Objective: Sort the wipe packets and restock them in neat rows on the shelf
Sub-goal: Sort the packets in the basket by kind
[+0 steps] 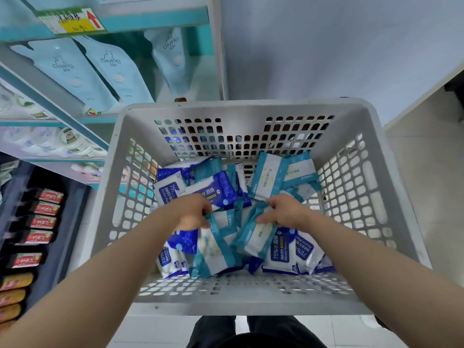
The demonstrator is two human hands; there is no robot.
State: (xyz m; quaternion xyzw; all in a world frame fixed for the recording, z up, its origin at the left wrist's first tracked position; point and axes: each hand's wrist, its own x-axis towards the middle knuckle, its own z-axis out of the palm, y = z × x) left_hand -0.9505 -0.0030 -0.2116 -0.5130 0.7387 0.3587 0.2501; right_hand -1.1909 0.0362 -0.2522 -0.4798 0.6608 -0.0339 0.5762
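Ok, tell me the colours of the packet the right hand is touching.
The packet is teal and white, best seen in the head view.

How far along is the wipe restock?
Done: nothing visibly shelved; the shelf in view holds other goods. In hand: sorting. The left hand grips a first teal packet, and the right hand pinches a second teal packet, both inside the basket. Left: blue alcohol packets and teal ones lie mixed there; every row is still to do.

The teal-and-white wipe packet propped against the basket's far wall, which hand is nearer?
Right. The right hand is just at the teal-and-white packet's near end; the left hand is farther off, to its left.
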